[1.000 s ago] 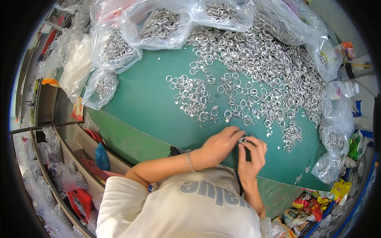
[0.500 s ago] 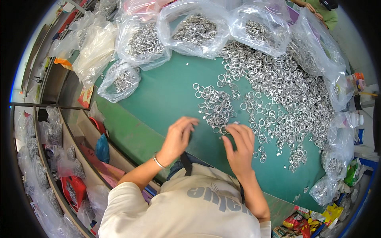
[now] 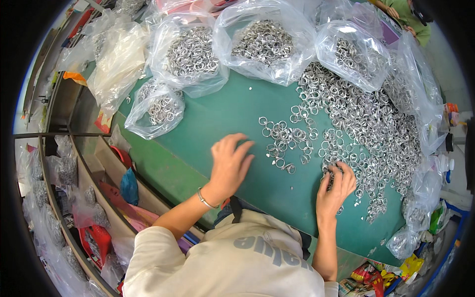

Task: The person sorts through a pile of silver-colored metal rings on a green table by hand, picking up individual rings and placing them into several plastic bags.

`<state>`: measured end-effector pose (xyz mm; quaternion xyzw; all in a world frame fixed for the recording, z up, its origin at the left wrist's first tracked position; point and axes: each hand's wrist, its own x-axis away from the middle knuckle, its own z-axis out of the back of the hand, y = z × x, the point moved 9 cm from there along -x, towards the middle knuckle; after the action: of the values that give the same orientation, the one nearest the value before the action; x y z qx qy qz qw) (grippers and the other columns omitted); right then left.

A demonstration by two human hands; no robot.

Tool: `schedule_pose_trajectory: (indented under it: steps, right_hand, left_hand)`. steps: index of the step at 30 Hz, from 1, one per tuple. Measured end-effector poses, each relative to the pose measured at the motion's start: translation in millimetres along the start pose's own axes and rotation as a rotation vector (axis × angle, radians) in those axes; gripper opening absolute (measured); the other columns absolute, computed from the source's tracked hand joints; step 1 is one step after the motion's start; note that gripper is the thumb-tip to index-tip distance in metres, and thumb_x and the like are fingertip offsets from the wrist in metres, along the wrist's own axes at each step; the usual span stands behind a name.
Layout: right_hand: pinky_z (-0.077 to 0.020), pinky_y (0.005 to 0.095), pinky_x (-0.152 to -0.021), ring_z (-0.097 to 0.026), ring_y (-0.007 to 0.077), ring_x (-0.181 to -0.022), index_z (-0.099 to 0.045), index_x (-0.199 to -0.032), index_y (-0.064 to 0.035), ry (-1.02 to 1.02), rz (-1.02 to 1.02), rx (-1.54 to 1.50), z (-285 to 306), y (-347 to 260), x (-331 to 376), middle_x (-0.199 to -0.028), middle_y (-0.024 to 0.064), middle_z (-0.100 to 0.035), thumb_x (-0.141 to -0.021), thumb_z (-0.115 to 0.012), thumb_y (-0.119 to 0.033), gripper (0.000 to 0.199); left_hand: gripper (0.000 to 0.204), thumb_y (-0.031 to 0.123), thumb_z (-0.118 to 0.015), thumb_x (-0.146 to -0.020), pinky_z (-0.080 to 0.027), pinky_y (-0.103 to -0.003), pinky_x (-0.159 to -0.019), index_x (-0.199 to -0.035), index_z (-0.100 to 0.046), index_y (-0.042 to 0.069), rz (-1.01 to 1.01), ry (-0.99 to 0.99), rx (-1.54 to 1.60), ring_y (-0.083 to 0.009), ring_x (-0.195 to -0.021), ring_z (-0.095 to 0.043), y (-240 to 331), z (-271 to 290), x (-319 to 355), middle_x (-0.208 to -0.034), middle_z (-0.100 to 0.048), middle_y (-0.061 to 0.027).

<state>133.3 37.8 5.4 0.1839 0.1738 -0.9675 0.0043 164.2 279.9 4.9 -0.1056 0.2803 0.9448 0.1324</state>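
- Clock as the wearer sees it, 12 straight away from the body.
- Right hand (image 3: 338, 188): thumb and fingers curled, partly closed, down at the near end of a strip of loose rings (image 3: 332, 144) running off toward 12. Can't tell if it has hold of one; fingers cover the spot.
- Left hand (image 3: 230, 163): fingers parted, a bit blurred, over bare green tabletop (image 3: 213, 119). Looks empty, but the palm side is hidden.
- Risk: strip sits right beside the main heap (image 3: 378, 123), at 1 from the right hand. A wide sweep would likely merge them.
- Risk: small ring cluster (image 3: 284, 141) lies at 2 from the left hand, 10–11 from the right. A careless forearm or fingertip could scatter it.
- Risk: rings overlap, so a pinch could drag up neighbours.
- Risk: pale scrap bits (image 3: 358, 202) at 4 from the right hand could get picked up with rings.
- Risk: table edge runs past both hands around 6. Anything flicked that way could drop off.
- Risk: small open bag (image 3: 138, 121) at 10 from the left hand is soft; a knock could spill it.
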Motion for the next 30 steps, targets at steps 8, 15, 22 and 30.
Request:
schedule_pose_trajectory:
  steps: [8, 15, 22, 30]
  right_hand:
    - [-0.0340, 0.0445, -0.094, -0.049, 0.0303, -0.107, -0.060, -0.105, -0.0033, -0.175, 0.204, -0.140, -55.3, -62.2, -59.5, -0.110, 0.0107, -0.055, -0.078, -0.066, -0.008, 0.028]
    - [-0.0340, 0.0439, -0.092, -0.050, 0.0281, -0.102, -0.061, -0.095, -0.0030, -0.125, 0.038, -0.039, -17.1, -22.6, -42.8, -0.102, 0.0085, -0.056, -0.077, -0.063, -0.004, 0.018]
    - [-0.0347, 0.0414, -0.091, -0.050, 0.0273, -0.102, -0.062, -0.100, -0.0025, -0.150, 0.093, -0.167, -43.1, -48.7, -70.8, -0.105, 0.0093, -0.056, -0.080, -0.063, -0.004, 0.021]
    - [-0.0369, 0.0375, -0.080, -0.050, 0.0244, -0.091, -0.067, -0.093, -0.0036, -0.072, 0.207, -0.097, -69.3, -56.8, -123.6, -0.093, 0.0060, -0.058, -0.078, -0.064, -0.006, 0.016]
  left_hand:
    - [0.029, -0.001, -0.065, -0.076, -0.040, -0.036, -0.083, -0.104, -0.059, 0.004, -0.079, -0.233, 0.277, -0.0278, -0.093, -0.053, 22.8, -50.0, -24.8, -0.101, -0.056, -0.0109]
    - [0.026, -0.002, -0.062, -0.078, -0.040, -0.039, -0.084, -0.104, -0.059, 0.003, -0.065, -0.221, 0.412, -0.0279, -0.095, -0.052, 28.5, -40.1, -33.9, -0.101, -0.055, -0.0104]
    - [0.020, 0.005, -0.063, -0.079, -0.041, -0.039, -0.076, -0.099, -0.062, 0.006, -0.096, -0.183, 0.048, -0.0272, -0.092, -0.053, 14.8, -58.8, -96.1, -0.097, -0.056, -0.0093]
    - [0.011, 0.002, -0.064, -0.075, -0.044, -0.042, -0.074, -0.085, -0.062, 0.004, -0.154, -0.430, 0.119, -0.0309, -0.083, -0.057, 17.0, -80.4, -101.6, -0.082, -0.058, -0.0104]
